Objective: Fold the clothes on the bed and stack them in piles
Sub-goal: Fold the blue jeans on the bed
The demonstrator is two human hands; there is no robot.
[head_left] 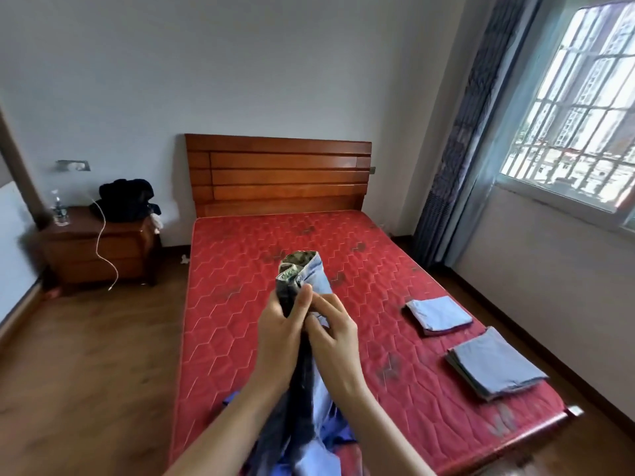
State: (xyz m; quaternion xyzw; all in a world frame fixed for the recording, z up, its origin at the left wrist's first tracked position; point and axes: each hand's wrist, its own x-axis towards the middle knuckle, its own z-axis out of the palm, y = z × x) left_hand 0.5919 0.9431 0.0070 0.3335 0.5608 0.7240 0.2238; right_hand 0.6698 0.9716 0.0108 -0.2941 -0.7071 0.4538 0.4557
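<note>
A light blue garment with a dark inner side [318,276] is lifted upright over the red mattress [240,304], its lower part hanging down toward a heap of blue clothes [319,451] at the near edge. My left hand [278,331] grips its dark upper edge. My right hand [331,331] pinches the same edge right beside it. Two folded light blue piles lie on the bed's right side, a far pile [438,316] and a near pile [494,364].
A wooden headboard [278,173] stands at the far end. A nightstand [99,249] at the left carries dark clothes [125,201], a bottle and a white cable. Wooden floor runs along both sides. A curtain [460,149] and barred window [577,108] are on the right.
</note>
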